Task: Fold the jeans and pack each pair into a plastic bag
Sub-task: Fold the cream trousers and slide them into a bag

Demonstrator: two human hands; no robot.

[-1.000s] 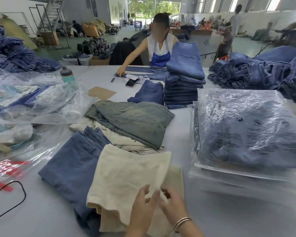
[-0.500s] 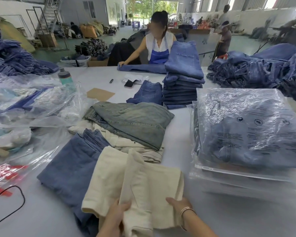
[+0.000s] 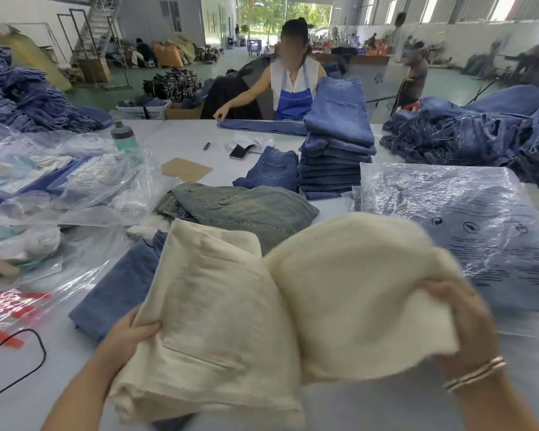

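You have the cream jeans (image 3: 218, 309) in both hands at the near edge of the table (image 3: 181, 141), half resting on the blue jeans (image 3: 119, 287) beneath them, and the way you hold them suits a fold in progress. Your left hand (image 3: 128, 332) pinches the left edge, thumb on top and fingers tucked under the cloth, which pins that half flat so it cannot slide. Your right hand (image 3: 458, 315) grips the other half with fingers curled over its edge and lifts it clear of the table; that part is blurred, so I cannot tell exactly how the fabric hangs, but it looks ready to swing across onto the pinned half. The grey-green jeans (image 3: 246, 209) lie just behind, presumably waiting their turn. On your right the packed jeans in plastic bags (image 3: 455, 225) are stacked within reach, and loose empty bags (image 3: 72, 188) lie on your left, so a finished fold can go straight into a bag. Across the table another person (image 3: 290, 85) smooths denim beside a tall stack of folded blue jeans (image 3: 336, 150).
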